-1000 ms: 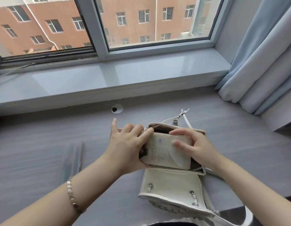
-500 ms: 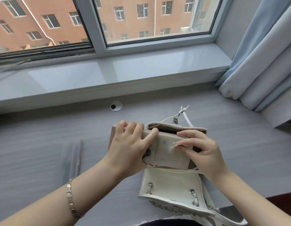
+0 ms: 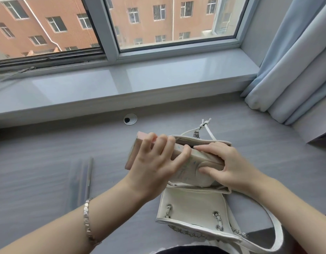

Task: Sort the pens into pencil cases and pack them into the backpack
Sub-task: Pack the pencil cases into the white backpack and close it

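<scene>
A small cream backpack (image 3: 193, 208) lies on the grey desk (image 3: 48, 158) with its flap folded toward me and its mouth open at the far side. A pale pencil case (image 3: 187, 167) with a pinkish left end (image 3: 133, 153) sits tilted, its right part inside the bag's mouth and its left end sticking out. My left hand (image 3: 154, 165) grips the case from the top at its left part. My right hand (image 3: 226, 165) presses on the case's right part at the bag's opening. No pens show inside the case.
Two or three grey pens (image 3: 85, 178) lie on the desk left of my left forearm. A round cable grommet (image 3: 130, 119) sits near the windowsill (image 3: 122, 83). A curtain (image 3: 294, 61) hangs at the right. A white strap (image 3: 275, 230) trails at the lower right.
The pencil case has tipped, its left end rising and sticking out farther left. My left hand shifted left along it, and my right hand spread over its right part.
</scene>
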### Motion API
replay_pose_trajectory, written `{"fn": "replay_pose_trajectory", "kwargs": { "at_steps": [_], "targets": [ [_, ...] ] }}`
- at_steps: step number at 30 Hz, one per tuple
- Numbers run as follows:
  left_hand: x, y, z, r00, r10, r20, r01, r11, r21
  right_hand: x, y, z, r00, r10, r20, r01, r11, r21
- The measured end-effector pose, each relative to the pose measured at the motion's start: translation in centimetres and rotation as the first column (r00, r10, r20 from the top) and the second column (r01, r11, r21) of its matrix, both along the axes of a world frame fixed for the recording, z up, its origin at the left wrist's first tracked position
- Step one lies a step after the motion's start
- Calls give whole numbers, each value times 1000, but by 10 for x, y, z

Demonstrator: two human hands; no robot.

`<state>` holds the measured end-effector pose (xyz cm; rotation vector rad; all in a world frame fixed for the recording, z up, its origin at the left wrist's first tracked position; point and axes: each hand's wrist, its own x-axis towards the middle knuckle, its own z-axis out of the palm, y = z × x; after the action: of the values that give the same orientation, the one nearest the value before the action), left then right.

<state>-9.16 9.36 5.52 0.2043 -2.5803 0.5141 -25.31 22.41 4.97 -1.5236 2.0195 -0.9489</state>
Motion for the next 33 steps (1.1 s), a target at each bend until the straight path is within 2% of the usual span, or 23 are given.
{"fn": "replay_pose_trajectory", "kwargs": {
  "at_steps": [3, 7, 9, 11, 13, 15, 17, 20, 22, 24, 27, 30, 31, 33],
  "targets": [
    [-12, 9, 1, 999, -22, -48, 24, 999, 37, -12, -3, 7, 997, 75, -28, -75, 997, 10],
    [-19, 7, -6, 967, -170, -189, 182, 982, 47, -24, -2, 11, 998, -1, -63, -4, 996, -85],
    [-11, 0, -9, 918, -189, -349, 253, 956, 146, -27, -1, 11, 995, -98, -35, 93, 987, -128],
    [-3, -8, -14, 889, -81, -451, 240, 921, 307, -28, 1, 9, 981, -190, -24, 183, 968, -173],
    [1, -19, -23, 910, 83, -407, 138, 864, 484, -25, -2, 5, 968, -248, -26, 239, 953, -185],
    [-1, -23, -27, 947, 194, -256, 20, 761, 649, -22, -7, 2, 964, -264, -5, 258, 947, -191],
    [-5, -20, -27, 966, 230, -116, -61, 640, 766, -20, -10, -1, 961, -275, 20, 273, 941, -200],
    [-8, -18, -24, 970, 244, 10, -132, 492, 861, -17, -13, -6, 955, -295, 38, 296, 927, -230],
    [-7, -16, -20, 962, 259, 82, -183, 394, 901, -14, -13, -9, 939, -329, 103, 345, 906, -247],
    [-8, -13, -19, 965, 240, 108, -197, 383, 902, -13, -13, -12, 933, -326, 154, 357, 894, -271],
    [-10, -11, -21, 980, 163, 117, -178, 438, 881, -10, -13, -17, 954, -269, 134, 297, 907, -299],
    [-14, -11, -24, 952, 120, 282, -303, 517, 801, -7, -12, -24, 973, -185, 135, 219, 924, -314],
    [-15, -10, -23, 950, 108, 293, -307, 493, 814, -6, -12, -26, 974, -162, 161, 205, 932, -300],
    [-18, -11, -21, 974, 79, 211, -225, 378, 898, -5, -13, -30, 965, -137, 224, 192, 950, -247]
  ]
}}
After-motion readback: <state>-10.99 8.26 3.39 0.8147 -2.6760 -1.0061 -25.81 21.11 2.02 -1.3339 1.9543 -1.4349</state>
